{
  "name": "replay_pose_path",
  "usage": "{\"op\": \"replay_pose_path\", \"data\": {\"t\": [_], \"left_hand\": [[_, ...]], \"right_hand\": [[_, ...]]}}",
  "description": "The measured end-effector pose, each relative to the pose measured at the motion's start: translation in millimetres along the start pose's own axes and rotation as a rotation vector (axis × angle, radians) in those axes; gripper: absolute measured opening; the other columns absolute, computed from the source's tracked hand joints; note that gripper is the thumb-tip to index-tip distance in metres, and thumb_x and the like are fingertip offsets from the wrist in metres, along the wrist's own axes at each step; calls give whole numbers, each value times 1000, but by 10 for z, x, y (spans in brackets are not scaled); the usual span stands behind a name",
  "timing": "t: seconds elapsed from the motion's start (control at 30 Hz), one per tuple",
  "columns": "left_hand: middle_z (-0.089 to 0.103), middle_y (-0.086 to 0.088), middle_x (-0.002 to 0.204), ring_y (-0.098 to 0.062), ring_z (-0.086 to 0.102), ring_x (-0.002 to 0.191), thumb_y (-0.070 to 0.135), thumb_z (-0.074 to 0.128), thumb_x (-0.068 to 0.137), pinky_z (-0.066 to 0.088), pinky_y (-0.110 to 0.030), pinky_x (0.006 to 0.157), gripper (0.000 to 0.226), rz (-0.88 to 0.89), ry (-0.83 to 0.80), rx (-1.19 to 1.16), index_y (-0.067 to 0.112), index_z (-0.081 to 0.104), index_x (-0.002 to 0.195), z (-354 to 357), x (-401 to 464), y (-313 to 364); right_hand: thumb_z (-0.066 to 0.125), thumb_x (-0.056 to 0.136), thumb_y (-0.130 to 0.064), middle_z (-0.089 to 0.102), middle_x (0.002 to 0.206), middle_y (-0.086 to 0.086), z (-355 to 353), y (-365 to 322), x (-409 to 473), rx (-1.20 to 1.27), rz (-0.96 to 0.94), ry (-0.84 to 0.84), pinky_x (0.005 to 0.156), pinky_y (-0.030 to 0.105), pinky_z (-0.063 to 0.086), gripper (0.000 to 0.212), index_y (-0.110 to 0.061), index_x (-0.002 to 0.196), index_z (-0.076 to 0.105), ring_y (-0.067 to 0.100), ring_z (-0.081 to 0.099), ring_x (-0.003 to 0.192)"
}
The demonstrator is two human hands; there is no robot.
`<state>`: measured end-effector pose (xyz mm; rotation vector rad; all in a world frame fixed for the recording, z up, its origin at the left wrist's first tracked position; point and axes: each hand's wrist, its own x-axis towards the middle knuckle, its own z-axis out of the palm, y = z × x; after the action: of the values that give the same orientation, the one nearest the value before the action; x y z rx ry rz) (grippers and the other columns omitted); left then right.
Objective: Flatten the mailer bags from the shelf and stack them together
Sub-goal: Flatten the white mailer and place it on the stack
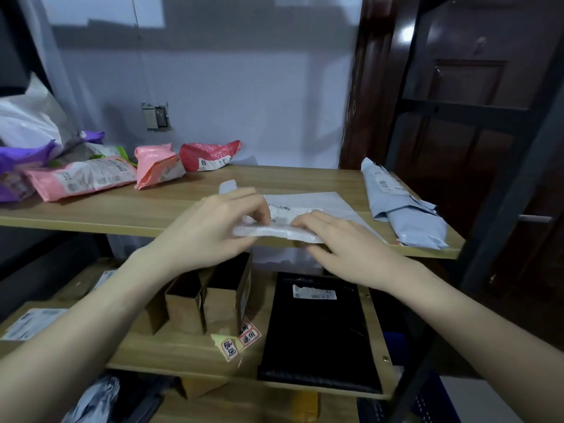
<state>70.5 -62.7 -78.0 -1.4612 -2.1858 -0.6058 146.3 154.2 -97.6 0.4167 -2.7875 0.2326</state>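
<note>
A white mailer bag (317, 203) with a printed label lies on the wooden shelf (152, 206), its near edge lifted slightly at the shelf's front. My left hand (213, 227) pinches that near edge with curled fingers on top. My right hand (338, 239) grips the same edge from the right, fingers over the top and thumb under. To the left lie crumpled pink mailers (82, 178) (158, 169), a red mailer (207, 155) and purple ones (21, 166). A rolled pale-blue mailer (403, 206) sits at the right end.
A lower shelf (183, 352) holds open cardboard boxes (210, 297) with red-stamped stickers and a flat black mailer (317, 334). A dark metal shelf post (500, 209) rises at the right before a brown door. A white plastic bag (27, 117) bulges at far left.
</note>
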Motion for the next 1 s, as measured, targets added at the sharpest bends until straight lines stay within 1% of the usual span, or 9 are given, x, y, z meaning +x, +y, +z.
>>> {"op": "replay_pose_path", "data": {"t": [0.1,0.17,0.27,0.37,0.5,0.63,0.73,0.83,1.0], "left_hand": [[48,14,119,-16,56,107,42,55,82,54,-45,73,29,14,232,93,33,53,109,-101,-22,286],[37,3,134,-13,45,122,36,67,81,48,-38,95,56,26,379,63,18,47,130,-158,-27,436],[26,-7,140,-20,37,132,26,77,78,36,-36,110,85,-69,567,40,2,27,142,-218,-70,549],[22,-1,145,-4,31,134,30,72,82,29,-20,111,93,-242,660,-91,9,11,148,-179,-180,611],[27,8,151,1,32,135,54,60,82,28,-21,110,90,-505,560,-431,26,8,150,-55,-276,667],[62,23,117,9,58,107,50,56,82,46,-9,84,50,-571,426,-777,32,47,127,46,-295,845],[72,20,100,-1,68,94,35,63,77,52,-12,71,31,-565,394,-845,30,60,107,110,-320,932],[74,14,98,-6,70,90,24,67,81,54,-15,69,23,-608,346,-849,23,66,104,201,-397,918],[73,11,102,-8,70,93,24,69,80,56,-21,76,25,-658,110,-819,21,69,105,456,-642,775]], "right_hand": [[42,94,-17,55,82,-11,-83,-48,-153,161,-1,136,68,28,44,20,-29,108,50,8,52,74],[44,95,-17,53,70,-8,-171,-92,-265,316,42,203,63,18,38,19,-28,105,56,5,50,66],[46,95,-26,66,87,9,-287,-144,-427,591,84,304,81,37,47,17,-21,104,59,20,62,85],[52,94,-14,64,102,-13,-430,-212,-593,918,79,452,84,12,45,16,-24,106,54,-10,60,93],[55,92,-9,59,104,-16,-636,-262,-820,983,55,592,87,8,44,24,-28,105,48,-12,56,96],[56,92,-11,61,102,-14,-645,-284,-967,988,97,581,90,20,48,22,-29,103,51,1,59,100],[55,92,-11,64,97,-17,-564,-261,-1031,1016,140,504,77,11,49,22,-20,112,55,-9,62,91],[60,89,-16,69,101,-12,-399,-124,-1079,925,235,395,82,19,52,20,-20,109,62,0,65,94],[69,82,-17,68,99,-18,-75,95,-1174,797,351,165,76,12,52,20,-28,98,67,-4,64,90]]}}
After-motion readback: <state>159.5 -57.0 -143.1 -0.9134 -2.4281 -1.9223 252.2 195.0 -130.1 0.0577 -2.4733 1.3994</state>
